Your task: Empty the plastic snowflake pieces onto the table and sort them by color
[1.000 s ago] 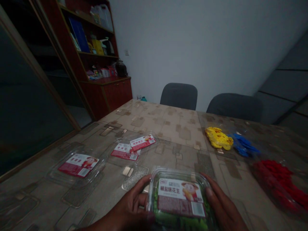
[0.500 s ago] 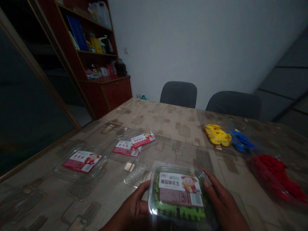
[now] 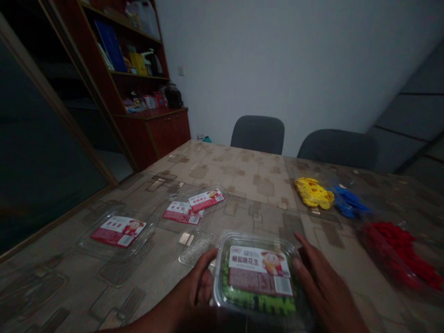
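Note:
A clear plastic box (image 3: 258, 303) with a closed lid stands at the near edge of the view, green pieces showing inside. Its lid label (image 3: 260, 270) is white and dark red with a cartoon figure. At the box's left wall, my left hand (image 3: 196, 286) rests with curled fingers against the rim. On the other side is my right hand (image 3: 322, 282), its thumb by the right rim and its index finger raised off the corner. The lower parts of both hands run out of view or into shadow.
Clear labelled lids (image 3: 120, 231) lie left, with two overlapping labels (image 3: 193, 206) farther in. To the right are yellow pieces (image 3: 314, 193), blue pieces (image 3: 350, 202) and red pieces (image 3: 398, 252) in clear containers. Grey chairs (image 3: 257, 134) stand beyond the patterned table (image 3: 243, 171).
My right index finger has lifted away from the box's corner, and the right hand has spread. My left hand has shifted slightly up along the left wall. The box stays nearly in place.

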{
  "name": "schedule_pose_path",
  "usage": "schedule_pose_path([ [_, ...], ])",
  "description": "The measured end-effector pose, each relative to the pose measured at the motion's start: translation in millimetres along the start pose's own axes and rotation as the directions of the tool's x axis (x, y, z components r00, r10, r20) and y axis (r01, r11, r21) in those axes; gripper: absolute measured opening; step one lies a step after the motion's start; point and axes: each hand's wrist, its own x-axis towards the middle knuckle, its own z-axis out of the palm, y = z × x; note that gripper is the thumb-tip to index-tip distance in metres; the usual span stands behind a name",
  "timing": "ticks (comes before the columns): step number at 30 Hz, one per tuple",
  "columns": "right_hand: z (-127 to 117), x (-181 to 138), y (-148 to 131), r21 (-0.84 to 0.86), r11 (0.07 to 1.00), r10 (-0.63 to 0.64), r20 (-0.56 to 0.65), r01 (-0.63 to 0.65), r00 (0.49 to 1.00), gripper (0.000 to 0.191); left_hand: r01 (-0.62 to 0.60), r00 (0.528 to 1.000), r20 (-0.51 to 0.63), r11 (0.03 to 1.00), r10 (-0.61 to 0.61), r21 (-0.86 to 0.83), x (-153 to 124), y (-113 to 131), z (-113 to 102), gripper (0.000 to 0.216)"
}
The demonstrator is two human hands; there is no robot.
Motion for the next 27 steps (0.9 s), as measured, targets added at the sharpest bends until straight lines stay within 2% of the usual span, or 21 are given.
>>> schedule_pose_path([
  [2,-1,1,0,-0.086,0.988,-0.132,-0.041,0.128,0.990,0.057,-0.042,0.993,-0.097,0.960,0.072,0.276,-6,14,-9,0.103],
  [4,-3,2,-2,-0.165,0.950,-0.273,-0.028,0.265,0.962,0.051,-0.137,0.964,-0.114,0.819,0.239,0.557,-10,34,-14,0.090],
  [5,-4,2,-3,-0.204,0.920,-0.344,-0.009,0.335,0.939,0.050,-0.192,0.943,-0.070,0.704,0.325,0.684,-11,44,-15,0.081],
  [7,-7,3,-5,-0.264,0.836,-0.479,0.076,0.481,0.874,0.053,-0.318,0.898,0.102,0.468,0.429,0.825,-7,59,-14,0.075],
  [9,-11,4,-9,-0.286,0.741,-0.568,0.215,0.607,0.794,0.067,-0.436,0.853,0.295,0.279,0.430,0.856,4,66,-9,0.088],
  [11,-14,2,-13,-0.291,0.683,-0.587,0.327,0.670,0.741,0.087,-0.497,0.837,0.424,0.158,0.346,0.853,18,63,-2,0.107],
  [14,-15,-1,-17,-0.322,0.660,-0.571,0.373,0.679,0.732,0.106,-0.481,0.862,0.456,0.072,0.220,0.874,34,52,5,0.117],
  [18,-9,-3,-14,-0.353,0.616,-0.607,0.357,0.704,0.710,0.121,-0.468,0.858,0.457,-0.009,0.235,0.883,40,40,10,0.120],
  [23,-4,-3,-11,-0.374,0.582,-0.632,0.351,0.722,0.691,0.116,-0.472,0.836,0.472,-0.070,0.280,0.879,36,36,13,0.119],
  [27,-7,0,-12,-0.331,0.617,-0.627,0.341,0.714,0.700,0.107,-0.477,0.835,0.466,-0.038,0.293,0.878,38,34,10,0.117],
])
